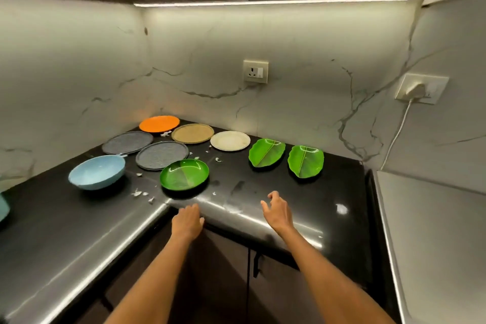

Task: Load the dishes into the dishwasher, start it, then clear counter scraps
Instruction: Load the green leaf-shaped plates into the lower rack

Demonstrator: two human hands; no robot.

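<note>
My left hand [187, 223] and right hand [278, 212] hover empty, each grip apart, over the worktop [263, 192] edge, nearest the green dish [184, 174], my likely first pick.

I can read no text, label, brand, number or sign anywhere in my view. The plates and bowls on the surface carry only plain colours or leaf patterns, and the two wall sockets, at about 12 and 2 o'clock, show no legible markings.
</note>
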